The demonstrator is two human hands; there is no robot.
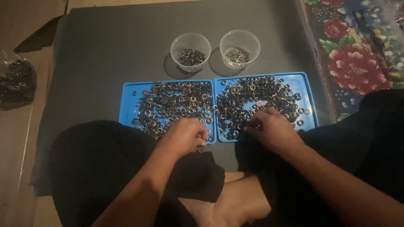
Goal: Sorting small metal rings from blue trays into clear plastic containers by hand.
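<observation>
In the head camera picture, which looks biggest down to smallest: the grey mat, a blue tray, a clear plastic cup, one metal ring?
1. Grey mat.
2. Blue trays: left and right look alike in size.
3. Clear cups: left and right look alike.
4. One metal ring.

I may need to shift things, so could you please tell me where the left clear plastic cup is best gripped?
Grip the left clear plastic cup around its upper side wall, coming from above: it stands upright, its round rim is open, and the other clear cup stands apart.
</observation>
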